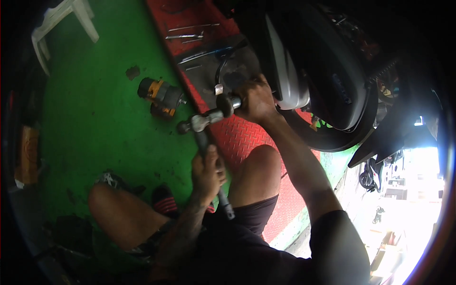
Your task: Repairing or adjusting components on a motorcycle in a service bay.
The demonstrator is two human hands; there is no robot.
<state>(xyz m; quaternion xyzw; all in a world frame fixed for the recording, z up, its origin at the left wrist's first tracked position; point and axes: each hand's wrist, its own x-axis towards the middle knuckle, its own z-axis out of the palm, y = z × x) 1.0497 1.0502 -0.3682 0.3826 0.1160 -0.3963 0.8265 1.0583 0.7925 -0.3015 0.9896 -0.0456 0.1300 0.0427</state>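
Observation:
My left hand [207, 173] is closed around the handle of a hammer [199, 122], whose metal head points up and to the right. Close to the motorcycle, my right hand [256, 100] is closed on a metal tool with a shiny shaft and a round dark end [227, 104]. The hammer head meets or nearly meets that round end; I cannot tell whether they touch. The rest of the metal tool is hidden by my fingers and the motorcycle's parts. A bent metal bar with a flat bright tip [218, 89] lies just left of my right hand.
A motorcycle [337, 85] with a silver-grey cover and a wheel [327, 140] stands on a red ridged platform [244, 135]. Spanners [185, 36] and a long blue-and-silver tool [204, 54] lie on it. A yellow-and-black cordless impact wrench [164, 94] rests on the green floor, and a white plastic chair [59, 14] stands beyond.

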